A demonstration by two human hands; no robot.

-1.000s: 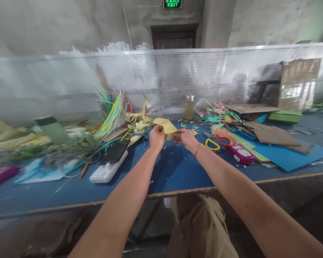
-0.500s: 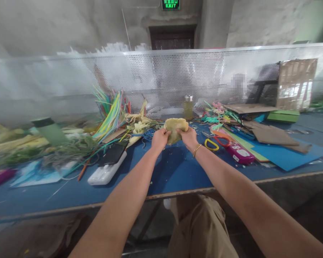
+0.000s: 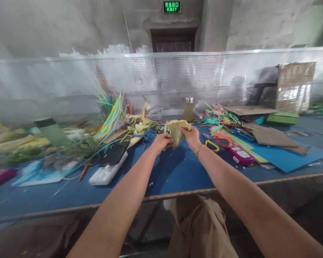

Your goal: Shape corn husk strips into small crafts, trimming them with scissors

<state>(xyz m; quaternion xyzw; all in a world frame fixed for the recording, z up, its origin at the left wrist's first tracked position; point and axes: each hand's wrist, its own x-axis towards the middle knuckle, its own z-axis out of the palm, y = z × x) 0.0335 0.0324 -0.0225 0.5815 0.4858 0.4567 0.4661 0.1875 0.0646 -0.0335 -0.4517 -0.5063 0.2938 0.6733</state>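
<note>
A yellow-green sheet that looks like a corn husk (image 3: 176,132) is held up over the blue table, its lower end narrowing to a point. My right hand (image 3: 191,137) pinches its upper right side between thumb and fingers. At its lower left edge, my left hand (image 3: 163,142) has its fingers closed together against the husk; the fingertips are partly hidden. Behind the left hand lie pale husk strips (image 3: 141,127) and a tangle of blue string (image 3: 148,136). Scissors with one yellow and one red handle loop (image 3: 212,145) lie right of my right hand.
A white power bank (image 3: 107,172) with a black phone (image 3: 113,154) lies left. Colored strips (image 3: 113,116) and a green bottle (image 3: 50,130) stand beyond. At right are a purple box (image 3: 242,154), blue paper (image 3: 290,157) and cardboard (image 3: 274,137). A perforated metal screen (image 3: 177,79) borders the back.
The husk has gone from a broad, flat shape to a tapered, pointed one. My left hand has shifted down along its left side, while my right hand still grips the upper right.
</note>
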